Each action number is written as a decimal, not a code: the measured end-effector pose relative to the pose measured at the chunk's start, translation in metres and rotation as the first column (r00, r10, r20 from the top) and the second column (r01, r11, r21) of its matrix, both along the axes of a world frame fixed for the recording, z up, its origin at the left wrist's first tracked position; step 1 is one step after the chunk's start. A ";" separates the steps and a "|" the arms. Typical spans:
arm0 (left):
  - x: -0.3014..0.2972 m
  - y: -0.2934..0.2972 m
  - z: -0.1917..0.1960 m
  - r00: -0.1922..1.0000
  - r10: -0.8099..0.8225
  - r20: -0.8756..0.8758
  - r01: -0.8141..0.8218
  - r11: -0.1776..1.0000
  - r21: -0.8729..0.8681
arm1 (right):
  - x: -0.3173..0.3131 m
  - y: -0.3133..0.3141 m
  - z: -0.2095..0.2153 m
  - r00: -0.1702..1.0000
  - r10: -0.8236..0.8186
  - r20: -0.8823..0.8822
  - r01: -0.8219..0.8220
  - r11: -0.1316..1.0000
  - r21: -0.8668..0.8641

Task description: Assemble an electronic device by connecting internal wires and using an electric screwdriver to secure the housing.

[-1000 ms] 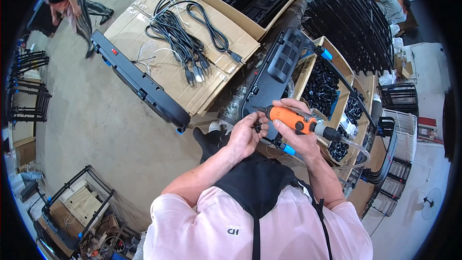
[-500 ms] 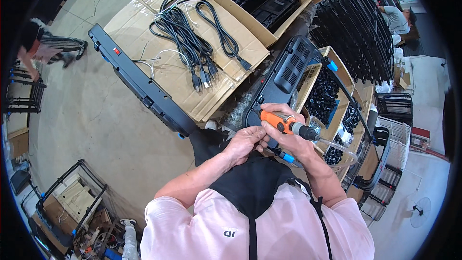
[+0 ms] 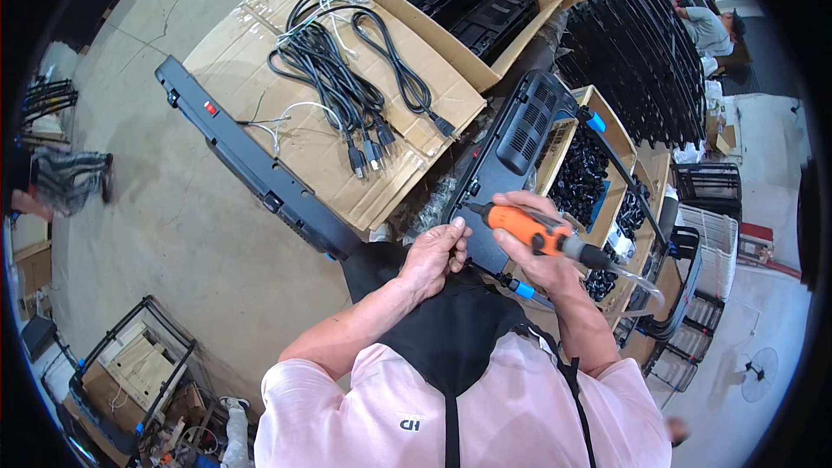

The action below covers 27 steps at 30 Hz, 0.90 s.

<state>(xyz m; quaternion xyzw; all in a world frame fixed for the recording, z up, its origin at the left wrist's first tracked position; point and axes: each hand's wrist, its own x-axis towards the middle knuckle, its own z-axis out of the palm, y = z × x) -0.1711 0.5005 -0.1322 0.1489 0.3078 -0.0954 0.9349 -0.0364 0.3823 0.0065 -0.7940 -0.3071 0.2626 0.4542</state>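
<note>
An orange and black air screwdriver (image 3: 529,230) lies across the grip of my right hand (image 3: 548,270), its bit pointing left and a clear hose trailing from its back end. My left hand (image 3: 433,258) is closed in a pinch just below the bit; whatever is between thumb and finger is too small to make out. Both hands are over the near end of a long black plastic frame part (image 3: 490,175), which carries a vented motor-like housing (image 3: 529,126). Blue clips (image 3: 521,288) sit on its thin black tubes.
A cardboard sheet (image 3: 234,61) bears several black power cords (image 3: 325,61). Another long black rail (image 3: 234,143) with a red switch leans beside it. Bins of black small parts (image 3: 582,173) stand to the right. Two other people (image 3: 712,32) are about, one walking at the far left (image 3: 74,180).
My right hand has drawn the screwdriver up and right, apart from my left hand, and its bit now shows. The person at the left has moved farther left and nearer.
</note>
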 end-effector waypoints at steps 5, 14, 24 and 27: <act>0.035 0.001 0.014 0.994 0.104 -0.041 -0.110 0.975 -0.191 | 0.012 -0.029 0.023 0.975 -0.154 -0.162 0.186 0.959 0.211; 0.123 -0.032 0.029 0.994 0.095 0.062 -0.069 0.940 -0.335 | 0.067 -0.081 0.029 0.951 -0.261 -0.166 0.300 0.906 0.299; 0.254 -0.098 0.042 0.998 0.022 0.067 -0.005 0.970 -0.241 | 0.177 -0.135 0.029 0.921 -0.365 -0.133 0.389 0.880 0.273; 0.281 -0.114 0.044 0.998 -0.042 0.039 0.045 0.995 -0.093 | 0.228 -0.141 0.026 0.909 -0.412 -0.066 0.411 0.858 0.309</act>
